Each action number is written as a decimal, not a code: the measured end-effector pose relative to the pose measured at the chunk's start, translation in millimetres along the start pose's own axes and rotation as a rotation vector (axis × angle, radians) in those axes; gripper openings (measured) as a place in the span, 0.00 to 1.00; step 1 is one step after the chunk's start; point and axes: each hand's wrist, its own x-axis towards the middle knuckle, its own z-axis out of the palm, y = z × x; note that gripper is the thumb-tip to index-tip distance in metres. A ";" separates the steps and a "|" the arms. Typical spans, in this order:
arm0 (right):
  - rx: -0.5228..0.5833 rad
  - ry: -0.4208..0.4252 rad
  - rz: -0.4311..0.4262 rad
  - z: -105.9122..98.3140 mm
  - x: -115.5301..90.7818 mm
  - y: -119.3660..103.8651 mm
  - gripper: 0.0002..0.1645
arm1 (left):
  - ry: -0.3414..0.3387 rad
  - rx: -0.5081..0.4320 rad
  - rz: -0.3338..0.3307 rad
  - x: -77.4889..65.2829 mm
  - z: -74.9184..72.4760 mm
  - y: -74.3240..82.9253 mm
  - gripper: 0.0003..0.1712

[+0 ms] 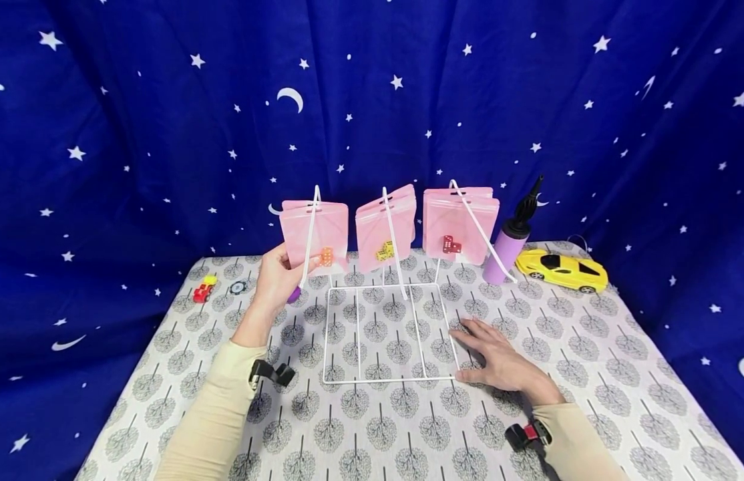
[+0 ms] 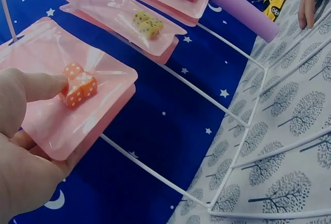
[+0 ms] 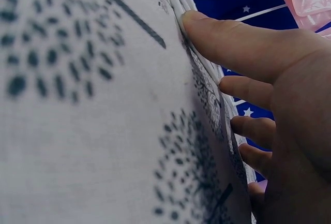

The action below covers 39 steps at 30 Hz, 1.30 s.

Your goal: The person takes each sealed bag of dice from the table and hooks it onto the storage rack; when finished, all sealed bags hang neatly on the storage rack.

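Observation:
My left hand point(image 1: 274, 279) pinches a pink zip bag point(image 2: 111, 61) at its lower edge, thumb in front against the orange dice point(image 2: 78, 85) inside, fingers behind. This bag hangs with another on the left prong of a white wire rack point(image 1: 391, 381). From the middle prong hang pink bags point(image 1: 372, 230), the front one showing yellow dice point(image 1: 385, 250). Red dice point(image 1: 451, 244) show in the front bag point(image 1: 468, 224) on the right prong. My right hand point(image 1: 498, 357) rests on the tablecloth with fingers spread, the thumb at the rack's front right corner.
Behind the rack on the right stands a purple hand pump point(image 1: 507, 250), with a yellow toy car point(image 1: 561, 269) beside it. A small red and yellow toy point(image 1: 205, 289) and a dark round piece point(image 1: 238, 287) lie at the left. Something purple point(image 1: 294, 294) shows beside my left hand.

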 end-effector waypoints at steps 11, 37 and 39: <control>0.018 -0.031 0.020 1.4 1.3 1.1 0.51 | -0.045 -0.003 -0.020 -4.7 -3.4 -19.2 0.22; -0.021 -0.026 0.006 1.0 7.1 2.4 0.50 | -0.147 0.437 -0.051 -63.0 -66.5 -102.0 0.10; -0.027 -0.030 0.006 0.4 7.8 2.2 0.50 | -0.157 0.490 -0.029 -69.9 -76.2 -106.6 0.10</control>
